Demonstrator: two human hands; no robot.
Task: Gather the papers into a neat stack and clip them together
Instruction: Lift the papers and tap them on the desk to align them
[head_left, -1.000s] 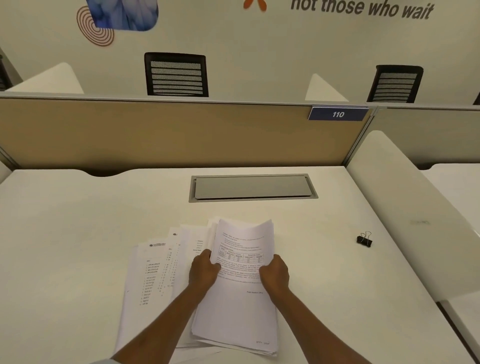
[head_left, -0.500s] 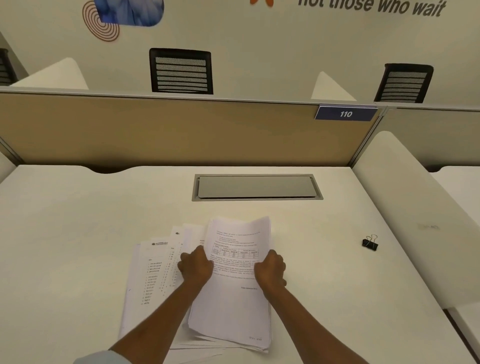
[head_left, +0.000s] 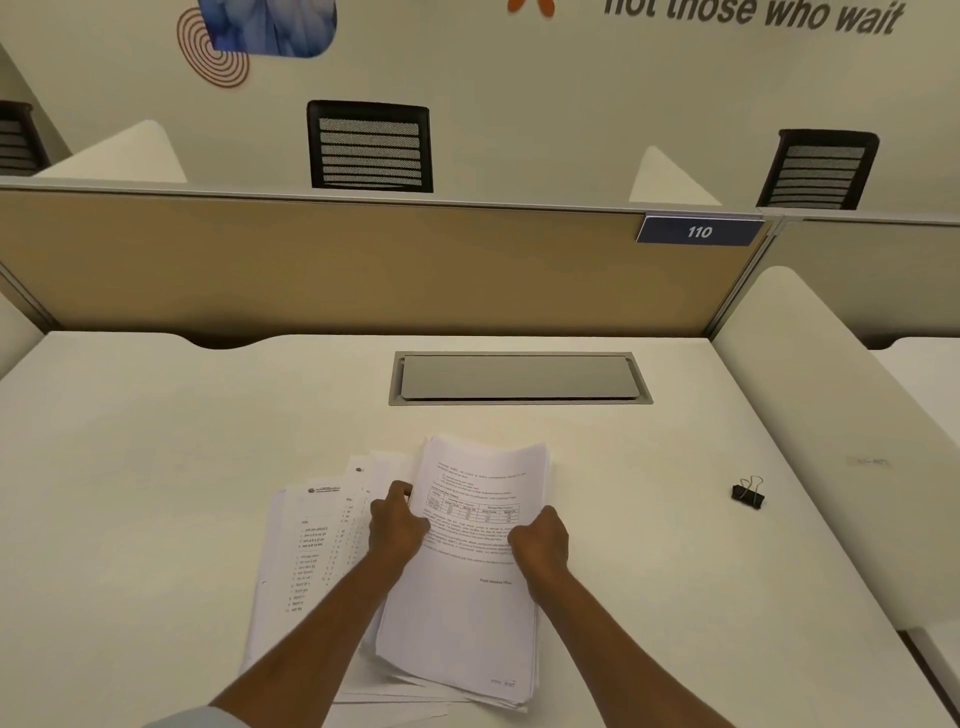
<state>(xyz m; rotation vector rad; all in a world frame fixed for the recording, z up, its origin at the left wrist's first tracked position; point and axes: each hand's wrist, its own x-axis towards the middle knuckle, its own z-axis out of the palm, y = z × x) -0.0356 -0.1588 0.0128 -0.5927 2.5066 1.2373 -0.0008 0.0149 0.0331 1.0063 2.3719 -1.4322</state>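
Observation:
A thick stack of printed papers (head_left: 467, 613) lies in the middle of the white desk (head_left: 156, 493), its top sheet bearing text and a small table. My left hand (head_left: 397, 525) grips the stack's left edge and my right hand (head_left: 537, 540) grips its right edge. Several loose sheets (head_left: 306, 551) fan out to the left, partly under the stack and my left forearm. A black binder clip (head_left: 748, 493) rests alone on the desk far to the right, apart from both hands.
A grey cable hatch (head_left: 519, 378) is set into the desk behind the papers. A tan partition (head_left: 311, 265) with a blue "110" label (head_left: 698, 231) closes the back. A white side divider (head_left: 841, 441) runs along the right.
The stack's far end, lifted and curled a second ago, has dropped flatter. Both hands stayed on the stack's sides. The view shifted slightly.

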